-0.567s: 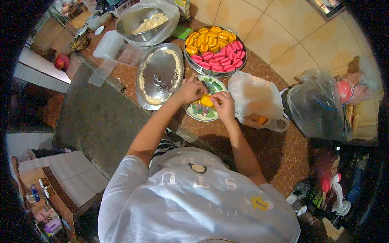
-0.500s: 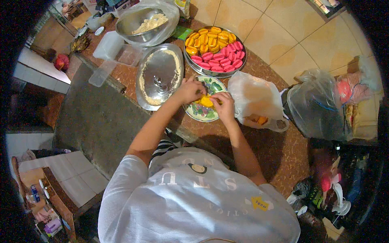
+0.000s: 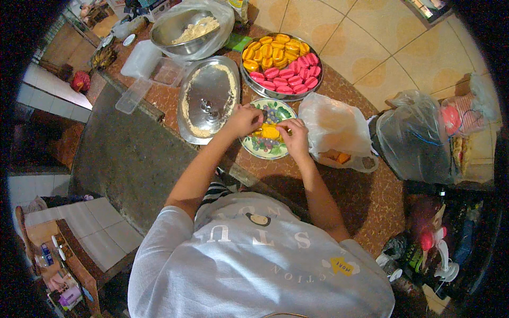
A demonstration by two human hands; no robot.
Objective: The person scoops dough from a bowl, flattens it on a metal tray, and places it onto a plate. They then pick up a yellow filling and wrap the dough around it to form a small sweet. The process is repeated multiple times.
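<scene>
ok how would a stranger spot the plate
On the brown table, find the round tray of yellow and pink pieces. Just below it in the picture sits the plate; unlike the neighbouring oval metal tray, it bears painted green leaves.

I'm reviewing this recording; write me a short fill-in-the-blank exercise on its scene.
1. The left hand and right hand are on either side of a small piece coloured ____.
2. The round tray holds orange-yellow pieces beside ____ pieces.
3. The white plastic bag lies to the ____ of the patterned plate.
Missing words: yellow; pink; right.
</scene>
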